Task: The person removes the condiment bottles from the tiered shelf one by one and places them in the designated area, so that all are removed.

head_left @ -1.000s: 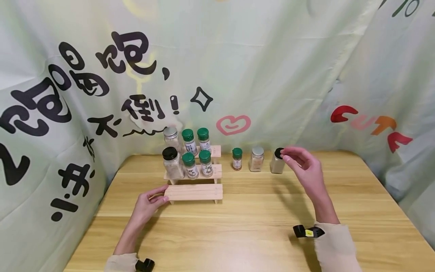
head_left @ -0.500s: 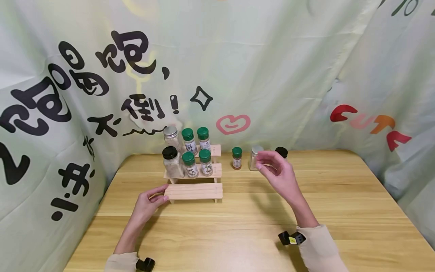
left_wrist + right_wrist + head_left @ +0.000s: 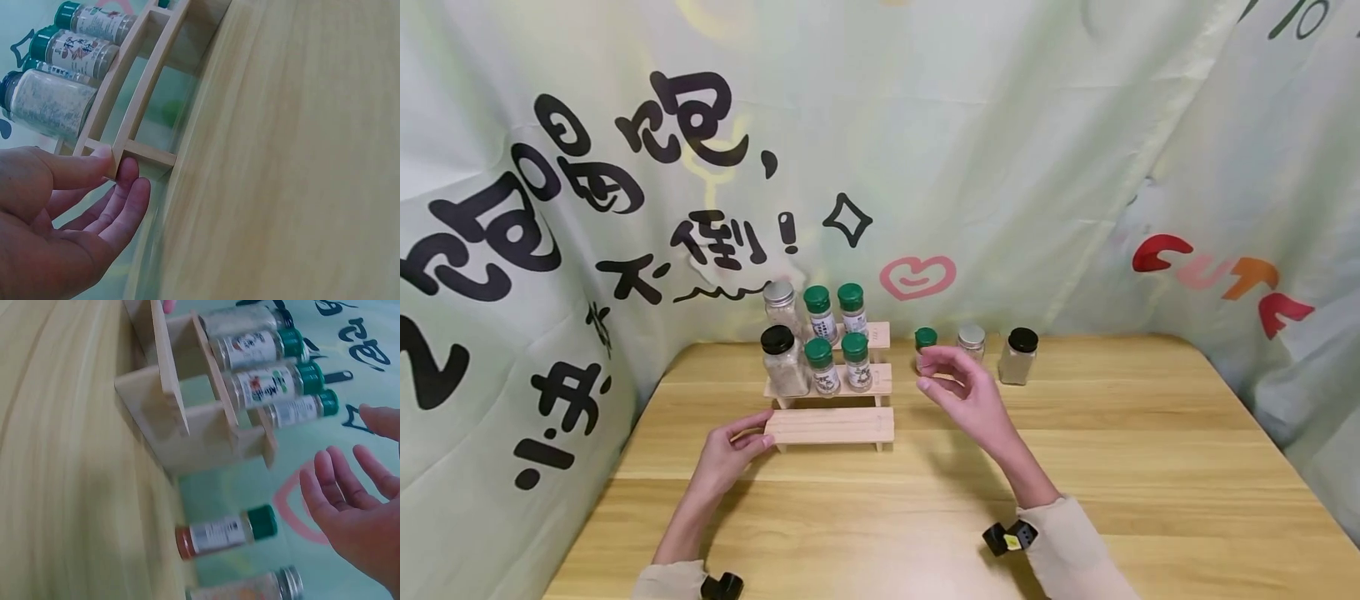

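My left hand (image 3: 726,457) grips the left end of the lowest tier of a three-step wooden spice rack (image 3: 829,426). The left wrist view shows its thumb (image 3: 87,170) on one side of the board and fingers on the other. Held in the air, my right hand (image 3: 973,398) has loosely bent fingers and nothing between them. In the head view it partly covers a small green-capped spice jar (image 3: 926,336) and a silver-lidded jar (image 3: 972,335). The right wrist view shows the green-capped jar (image 3: 219,535) apart from the fingers.
On the rack's middle tier stand a black-lidded jar (image 3: 786,367) and two green-capped jars. Behind them, a silver-lidded jar (image 3: 780,302) and two more green-capped jars occupy the top tier. Another black-lidded jar (image 3: 1018,358) stands on the table at right. A printed curtain (image 3: 1000,167) hangs behind.
My right hand has left the black-lidded jar on the right and moved left, past the silver-lidded jar, towards the small green-capped one. My left hand stays on the rack.
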`<state>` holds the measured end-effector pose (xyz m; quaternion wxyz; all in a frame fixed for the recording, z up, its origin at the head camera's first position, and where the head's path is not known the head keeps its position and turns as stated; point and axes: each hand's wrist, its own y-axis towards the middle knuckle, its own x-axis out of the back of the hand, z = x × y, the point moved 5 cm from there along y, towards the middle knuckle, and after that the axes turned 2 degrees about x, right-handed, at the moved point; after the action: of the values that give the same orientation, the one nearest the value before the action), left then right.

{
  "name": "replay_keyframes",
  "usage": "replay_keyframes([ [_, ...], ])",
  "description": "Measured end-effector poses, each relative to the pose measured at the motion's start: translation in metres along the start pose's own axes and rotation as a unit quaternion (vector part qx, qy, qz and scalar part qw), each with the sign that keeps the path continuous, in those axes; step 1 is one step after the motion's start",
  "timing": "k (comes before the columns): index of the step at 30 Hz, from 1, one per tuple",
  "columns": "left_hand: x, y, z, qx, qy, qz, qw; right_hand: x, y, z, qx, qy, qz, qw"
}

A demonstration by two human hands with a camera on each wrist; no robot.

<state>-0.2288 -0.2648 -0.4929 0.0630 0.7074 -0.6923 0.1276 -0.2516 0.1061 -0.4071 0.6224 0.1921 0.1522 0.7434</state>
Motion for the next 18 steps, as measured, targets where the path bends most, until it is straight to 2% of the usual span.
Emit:
replay_keyframes([
  [10,0.000,-0.001,0.000,0.000,0.005,-0.001,1.0000,-0.038,0.029,-0.003,-0.014,-0.004,0.014,0.9998],
  [18,0.001,-0.001,0.000,0.000,0.009,0.001,1.0000,-0.056,0.043,0.001,-0.038,0.004,0.021,0.9991],
])
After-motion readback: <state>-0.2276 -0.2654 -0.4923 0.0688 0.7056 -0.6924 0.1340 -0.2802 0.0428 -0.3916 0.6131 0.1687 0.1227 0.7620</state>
